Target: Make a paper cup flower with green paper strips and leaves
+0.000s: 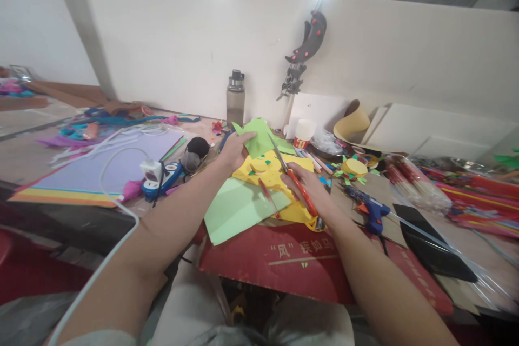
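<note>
My left hand (235,150) pinches a bright green sheet of paper (259,138) by its left side, raised over the work surface. In my right hand (306,186) are scissors with red handles (300,190), their blades pointing up and left beside the green paper's right edge. Below both hands lie yellow paper (298,205) with small green scraps on it and a pale green sheet (235,211). A red pen-like stick (268,197) rests across them. Under these is a red board (259,259) with printed characters.
A glue gun (373,215) and black panel (432,243) lie on the right. Behind stand a bottle (235,100) and paper cup (303,134). Left are a power strip (162,181) with a white cable and stacked coloured sheets (109,165).
</note>
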`<act>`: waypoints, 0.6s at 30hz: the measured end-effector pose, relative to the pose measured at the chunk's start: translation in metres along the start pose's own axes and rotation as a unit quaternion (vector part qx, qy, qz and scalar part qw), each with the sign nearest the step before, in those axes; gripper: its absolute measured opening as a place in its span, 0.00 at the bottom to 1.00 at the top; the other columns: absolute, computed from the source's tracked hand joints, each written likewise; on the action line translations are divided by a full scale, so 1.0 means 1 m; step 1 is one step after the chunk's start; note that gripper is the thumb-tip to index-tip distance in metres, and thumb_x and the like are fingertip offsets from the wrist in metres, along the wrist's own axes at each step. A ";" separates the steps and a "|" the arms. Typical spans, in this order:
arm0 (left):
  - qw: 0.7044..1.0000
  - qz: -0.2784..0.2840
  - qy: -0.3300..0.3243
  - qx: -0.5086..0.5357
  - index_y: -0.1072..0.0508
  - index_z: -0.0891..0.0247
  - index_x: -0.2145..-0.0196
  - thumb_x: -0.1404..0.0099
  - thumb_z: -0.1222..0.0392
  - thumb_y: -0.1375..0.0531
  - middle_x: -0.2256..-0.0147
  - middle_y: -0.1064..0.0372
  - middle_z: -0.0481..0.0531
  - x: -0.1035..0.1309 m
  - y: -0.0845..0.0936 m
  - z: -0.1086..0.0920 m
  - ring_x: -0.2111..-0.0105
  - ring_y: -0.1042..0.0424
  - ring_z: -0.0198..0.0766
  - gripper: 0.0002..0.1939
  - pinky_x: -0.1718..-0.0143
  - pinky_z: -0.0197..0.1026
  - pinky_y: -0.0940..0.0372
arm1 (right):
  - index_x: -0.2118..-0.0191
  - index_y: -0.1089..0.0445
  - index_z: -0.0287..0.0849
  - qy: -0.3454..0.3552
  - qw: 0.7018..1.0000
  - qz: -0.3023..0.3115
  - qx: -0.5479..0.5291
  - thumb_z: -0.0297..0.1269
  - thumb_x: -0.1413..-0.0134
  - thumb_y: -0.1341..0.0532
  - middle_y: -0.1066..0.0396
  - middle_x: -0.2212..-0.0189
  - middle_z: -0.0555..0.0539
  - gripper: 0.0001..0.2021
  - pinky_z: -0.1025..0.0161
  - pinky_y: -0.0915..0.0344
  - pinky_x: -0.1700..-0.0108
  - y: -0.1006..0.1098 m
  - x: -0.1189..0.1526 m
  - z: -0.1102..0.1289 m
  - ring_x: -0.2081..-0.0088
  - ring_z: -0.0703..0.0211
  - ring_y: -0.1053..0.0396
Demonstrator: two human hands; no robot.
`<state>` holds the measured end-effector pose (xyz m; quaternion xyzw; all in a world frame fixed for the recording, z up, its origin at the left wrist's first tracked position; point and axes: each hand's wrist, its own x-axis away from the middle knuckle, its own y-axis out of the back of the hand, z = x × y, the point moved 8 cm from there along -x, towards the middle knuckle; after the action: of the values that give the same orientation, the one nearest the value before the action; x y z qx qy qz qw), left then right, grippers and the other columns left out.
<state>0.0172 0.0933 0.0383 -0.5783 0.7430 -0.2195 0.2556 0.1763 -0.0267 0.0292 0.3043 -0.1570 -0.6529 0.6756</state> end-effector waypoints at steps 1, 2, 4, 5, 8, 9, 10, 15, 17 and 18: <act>1.000 0.002 -0.001 0.000 0.23 0.69 0.64 0.45 0.71 0.35 0.65 0.20 0.57 0.000 0.000 0.000 0.58 0.20 0.44 0.09 0.47 0.47 0.28 | 0.61 0.32 0.44 0.001 1.000 -0.001 0.002 0.54 0.46 0.42 0.41 0.79 0.55 0.18 0.66 0.45 0.73 0.000 0.000 0.000 0.76 0.63 0.43; 1.000 0.006 -0.003 0.001 0.23 0.69 0.64 0.45 0.71 0.35 0.65 0.20 0.57 0.000 0.000 0.000 0.58 0.20 0.44 0.09 0.47 0.47 0.28 | 0.61 0.32 0.44 0.002 1.000 -0.002 0.002 0.54 0.45 0.42 0.41 0.79 0.55 0.18 0.66 0.45 0.73 0.000 0.000 0.000 0.76 0.63 0.43; 1.000 0.013 -0.007 0.003 0.23 0.70 0.65 0.45 0.72 0.36 0.66 0.20 0.57 -0.001 0.000 0.000 0.58 0.20 0.44 0.08 0.47 0.47 0.29 | 0.61 0.32 0.44 0.003 1.000 -0.002 -0.002 0.54 0.45 0.43 0.41 0.79 0.55 0.17 0.66 0.45 0.73 0.000 0.000 0.000 0.76 0.63 0.43; 1.000 0.015 -0.009 0.003 0.23 0.70 0.65 0.45 0.72 0.37 0.67 0.20 0.57 -0.002 0.000 0.000 0.58 0.20 0.44 0.08 0.46 0.47 0.29 | 0.61 0.33 0.44 0.002 1.000 0.000 -0.005 0.54 0.45 0.43 0.42 0.79 0.55 0.17 0.66 0.46 0.73 0.000 0.000 0.000 0.76 0.63 0.44; 1.000 0.011 -0.010 -0.001 0.22 0.69 0.65 0.45 0.72 0.37 0.67 0.20 0.56 -0.002 0.001 0.000 0.58 0.20 0.43 0.08 0.47 0.46 0.29 | 0.61 0.33 0.45 0.000 1.000 0.004 -0.013 0.54 0.45 0.43 0.43 0.79 0.56 0.17 0.66 0.47 0.75 -0.001 0.000 -0.003 0.77 0.64 0.44; 1.000 0.007 -0.008 -0.002 0.22 0.69 0.65 0.45 0.72 0.36 0.67 0.20 0.56 -0.002 0.001 0.001 0.57 0.20 0.44 0.08 0.47 0.46 0.28 | 0.61 0.33 0.45 0.000 1.000 0.004 -0.015 0.54 0.45 0.42 0.43 0.79 0.56 0.17 0.66 0.47 0.75 -0.002 0.000 -0.004 0.77 0.64 0.44; 1.000 0.003 -0.006 -0.002 0.22 0.69 0.64 0.45 0.72 0.36 0.67 0.20 0.56 -0.002 0.001 0.001 0.57 0.20 0.44 0.09 0.47 0.47 0.28 | 0.61 0.33 0.45 0.000 1.000 0.003 -0.016 0.55 0.45 0.42 0.43 0.79 0.56 0.17 0.66 0.47 0.75 -0.002 -0.001 -0.005 0.77 0.64 0.45; 1.000 -0.002 -0.001 0.004 0.22 0.69 0.62 0.46 0.71 0.34 0.66 0.20 0.57 0.000 0.000 0.000 0.57 0.20 0.45 0.12 0.47 0.48 0.28 | 0.61 0.33 0.45 0.001 1.000 0.002 -0.014 0.55 0.45 0.42 0.42 0.79 0.56 0.18 0.66 0.46 0.75 -0.003 -0.003 -0.008 0.77 0.64 0.43; 1.000 -0.001 -0.001 0.002 0.22 0.70 0.62 0.46 0.72 0.34 0.66 0.20 0.57 0.001 0.000 0.000 0.57 0.20 0.46 0.11 0.46 0.48 0.29 | 0.62 0.33 0.45 0.002 1.000 0.001 -0.013 0.56 0.45 0.42 0.42 0.78 0.56 0.18 0.66 0.46 0.74 -0.003 -0.003 -0.008 0.76 0.63 0.43; 1.000 0.000 0.000 0.002 0.22 0.70 0.63 0.46 0.72 0.35 0.66 0.20 0.57 0.001 -0.001 0.000 0.57 0.20 0.46 0.11 0.46 0.48 0.29 | 0.62 0.33 0.45 0.001 1.000 0.001 -0.011 0.56 0.45 0.42 0.42 0.78 0.56 0.18 0.66 0.46 0.74 -0.003 -0.003 -0.008 0.76 0.63 0.43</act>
<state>0.0171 0.0925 0.0388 -0.5781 0.7423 -0.2208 0.2571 0.1779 -0.0219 0.0219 0.2978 -0.1493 -0.6536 0.6796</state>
